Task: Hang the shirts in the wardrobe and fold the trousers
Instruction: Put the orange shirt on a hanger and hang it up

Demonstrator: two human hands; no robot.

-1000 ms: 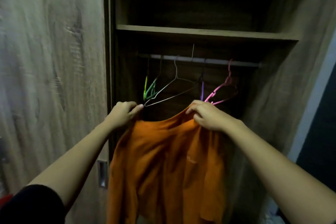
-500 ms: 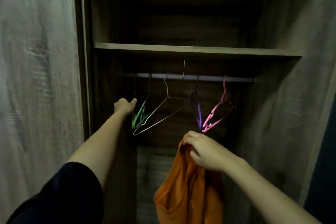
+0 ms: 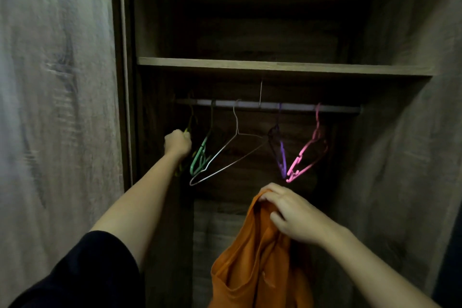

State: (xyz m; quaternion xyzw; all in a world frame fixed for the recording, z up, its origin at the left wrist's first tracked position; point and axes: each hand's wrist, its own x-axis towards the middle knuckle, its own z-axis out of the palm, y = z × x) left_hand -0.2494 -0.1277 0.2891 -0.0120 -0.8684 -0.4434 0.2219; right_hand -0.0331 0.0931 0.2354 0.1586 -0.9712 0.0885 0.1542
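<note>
An orange shirt (image 3: 257, 257) hangs bunched from my right hand (image 3: 290, 215), which grips its top edge in front of the open wardrobe. My left hand (image 3: 178, 142) reaches up to the far left of the rail (image 3: 295, 107) and its fingers curl round a yellow-green hanger (image 3: 188, 130) there, mostly hidden behind the hand. Along the rail hang a green hanger (image 3: 200, 160), a white wire hanger (image 3: 225, 155), a purple hanger (image 3: 280, 152) and a pink hanger (image 3: 310, 150), all bare.
A wooden shelf (image 3: 282, 66) runs just above the rail. The wardrobe door (image 3: 57, 107) stands on the left and a side wall (image 3: 412, 157) on the right. Inside it is dark below the hangers.
My left hand let go of the shirt and rose to the leftmost hanger on the rail. The shirt dropped into a bunch held by my right hand alone, lower than before.
</note>
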